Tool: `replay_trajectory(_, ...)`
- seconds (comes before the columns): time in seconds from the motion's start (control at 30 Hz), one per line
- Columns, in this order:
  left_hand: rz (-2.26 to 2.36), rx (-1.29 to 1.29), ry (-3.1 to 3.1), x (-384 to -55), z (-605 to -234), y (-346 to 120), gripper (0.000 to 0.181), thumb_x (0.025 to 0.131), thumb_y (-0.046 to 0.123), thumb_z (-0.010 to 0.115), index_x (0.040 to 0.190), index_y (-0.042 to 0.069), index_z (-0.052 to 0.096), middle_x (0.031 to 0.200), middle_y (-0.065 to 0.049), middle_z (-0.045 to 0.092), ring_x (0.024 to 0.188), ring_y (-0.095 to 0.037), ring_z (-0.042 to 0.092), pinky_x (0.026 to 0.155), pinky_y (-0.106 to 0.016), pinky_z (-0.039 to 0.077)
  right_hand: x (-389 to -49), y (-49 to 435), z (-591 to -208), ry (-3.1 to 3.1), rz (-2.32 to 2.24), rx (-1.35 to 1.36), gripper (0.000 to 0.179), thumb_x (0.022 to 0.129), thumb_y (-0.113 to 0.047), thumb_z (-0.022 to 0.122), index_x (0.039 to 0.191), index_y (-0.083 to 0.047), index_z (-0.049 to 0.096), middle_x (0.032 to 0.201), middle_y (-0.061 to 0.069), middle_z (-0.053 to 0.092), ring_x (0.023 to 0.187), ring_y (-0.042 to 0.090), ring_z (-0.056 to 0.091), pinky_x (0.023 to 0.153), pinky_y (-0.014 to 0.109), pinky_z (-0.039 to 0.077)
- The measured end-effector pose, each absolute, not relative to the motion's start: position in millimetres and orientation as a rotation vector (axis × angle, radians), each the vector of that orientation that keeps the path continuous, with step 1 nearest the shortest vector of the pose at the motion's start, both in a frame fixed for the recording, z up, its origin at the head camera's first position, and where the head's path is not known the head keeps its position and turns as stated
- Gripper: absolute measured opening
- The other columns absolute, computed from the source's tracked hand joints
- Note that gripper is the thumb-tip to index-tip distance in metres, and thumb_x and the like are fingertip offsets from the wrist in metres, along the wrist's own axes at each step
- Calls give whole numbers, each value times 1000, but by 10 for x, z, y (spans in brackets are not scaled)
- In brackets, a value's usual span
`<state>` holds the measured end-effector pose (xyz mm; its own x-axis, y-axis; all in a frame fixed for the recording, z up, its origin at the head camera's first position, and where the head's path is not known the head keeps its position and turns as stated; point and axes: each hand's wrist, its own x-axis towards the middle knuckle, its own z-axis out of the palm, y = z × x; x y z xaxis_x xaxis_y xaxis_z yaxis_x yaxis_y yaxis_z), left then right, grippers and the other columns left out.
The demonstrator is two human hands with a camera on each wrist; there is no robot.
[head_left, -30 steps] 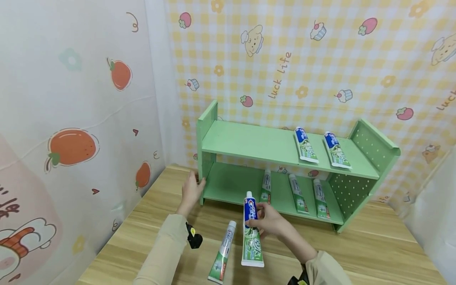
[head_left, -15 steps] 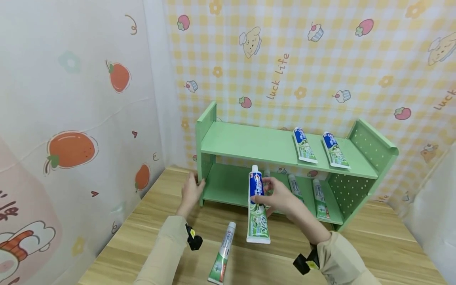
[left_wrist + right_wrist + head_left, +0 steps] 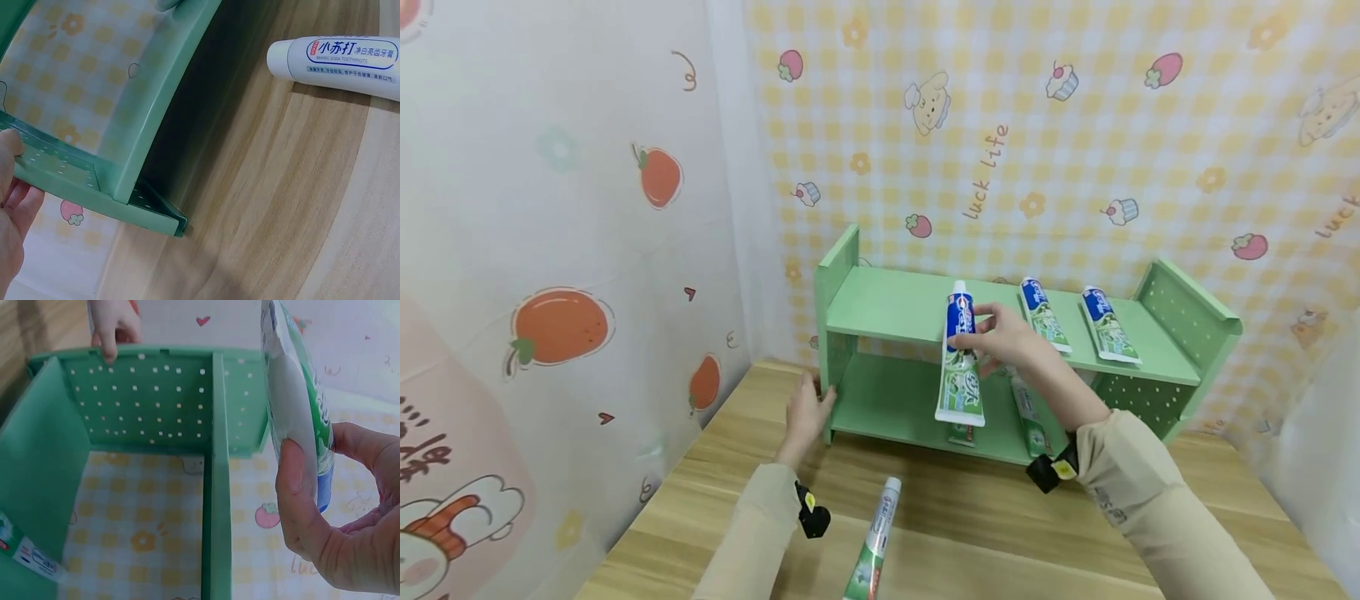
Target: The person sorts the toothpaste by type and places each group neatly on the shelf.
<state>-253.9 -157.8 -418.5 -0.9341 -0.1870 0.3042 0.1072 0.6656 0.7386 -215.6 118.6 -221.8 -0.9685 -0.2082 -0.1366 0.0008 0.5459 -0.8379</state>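
Observation:
My right hand (image 3: 1011, 337) pinches a blue-and-green toothpaste tube (image 3: 961, 383), cap up, in front of the upper board of the green two-tier shelf (image 3: 895, 304). The right wrist view shows the thumb on the tube's pale back and fingers on its printed side. My left hand (image 3: 807, 412) grips the shelf's left side panel (image 3: 69, 178), thumb and fingers on either side of its edge. Two matching toothpaste tubes lie on the upper board, one (image 3: 1043, 315) partly behind the right hand, the other (image 3: 1108, 325) farther right.
White-and-green toothpaste tubes (image 3: 1030, 417) lie on the lower board, partly hidden by the right arm and held tube. Another white-and-green tube (image 3: 876, 533) lies on the wooden table (image 3: 1000, 542) in front. A patterned cloth (image 3: 880, 192) hangs behind the shelf.
My right hand has lifted the blue-and-green toothpaste tube up and forward, from over the table to the upper board's front edge. My left hand stays on the side panel.

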Motion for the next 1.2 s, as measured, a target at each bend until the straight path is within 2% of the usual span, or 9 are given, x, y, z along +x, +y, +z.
replay_trajectory(0.2, -1139, 56, -2513, -2513, -4185, -1575, 25, 89, 15, 56, 104, -3, 49, 100, -19, 58, 92, -34, 60, 77, -46, 50, -2438, 1161, -2115, 2602, -1351, -133, 72, 86, -22, 60, 142, 0, 20, 116, 18, 47, 64, 9, 51, 61, 28, 56)
replay_trajectory(0.37, -1129, 34, -2499, -2483, -4209, -1571, 24, 88, 15, 57, 103, -3, 50, 98, -19, 58, 89, -33, 60, 73, -45, 50, -2666, 1146, -2136, 2570, -1385, -78, 72, 87, -22, 59, 142, 2, 20, 129, 25, 40, 81, 20, 55, 70, 32, 57)
replay_trajectory(0.57, -1130, 44, -2502, -2496, -4215, -1562, 23, 88, 15, 58, 101, -2, 50, 95, -18, 59, 85, -30, 60, 68, -40, 51, -2916, 1121, -2099, 2545, -1392, 13, 71, 87, -23, 58, 142, 2, 20, 140, 24, 32, 106, 34, 53, 75, 32, 56)
replay_trajectory(0.7, -1125, 41, -2505, -2487, -4221, -1575, 23, 87, 14, 58, 101, -2, 50, 96, -18, 59, 87, -31, 60, 70, -42, 51, -3026, 1088, -2121, 2542, -1375, 70, 66, 86, -22, 59, 139, 3, 29, 141, 23, 32, 117, 37, 49, 77, 32, 56)
replay_trajectory(0.8, -1118, 34, -2500, -2481, -4226, -1564, 23, 87, 14, 58, 101, -2, 51, 96, -18, 59, 87, -31, 60, 70, -42, 51, -3076, 1091, -2145, 2560, -1366, 129, 60, 85, -21, 61, 134, 4, 37, 137, 23, 38, 107, 33, 55, 74, 31, 56)
replay_trajectory(0.9, -1113, 37, -2495, -2471, -4233, -1548, 23, 87, 15, 59, 101, -2, 51, 95, -18, 59, 86, -31, 61, 70, -41, 51, -3119, 1103, -2184, 2596, -1354, 188, 57, 84, -21, 63, 128, 6, 41, 127, 22, 45, 80, 22, 61, 68, 28, 57)
replay_trajectory(1.0, -1110, 40, -2490, -2459, -4234, -1538, 23, 87, 14, 59, 100, -3, 52, 93, -17, 59, 83, -30, 61, 68, -40, 52, -3152, 1099, -2221, 2642, -1315, 213, 55, 83, -21, 63, 124, 9, 41, 112, 20, 52, 55, 13, 57, 60, 26, 56)
replay_trajectory(1.07, -1102, 42, -2484, -2454, -4232, -1537, 23, 86, 14, 60, 99, -3, 52, 92, -17, 60, 82, -30, 61, 67, -40, 51, -3172, 1083, -2240, 2664, -1293, 225, 53, 83, -23, 63, 120, 9, 44, 100, 17, 54, 48, 11, 56, 56, 25, 55)
replay_trajectory(1.2, -1110, 54, -2469, -2463, -4224, -1566, 24, 86, 14, 60, 101, -3, 52, 95, -18, 60, 86, -32, 62, 70, -42, 52, -3198, 1031, -2247, 2662, -1298, 230, 42, 83, -25, 63, 109, 5, 47, 90, 10, 50, 49, 9, 53, 56, 23, 55)
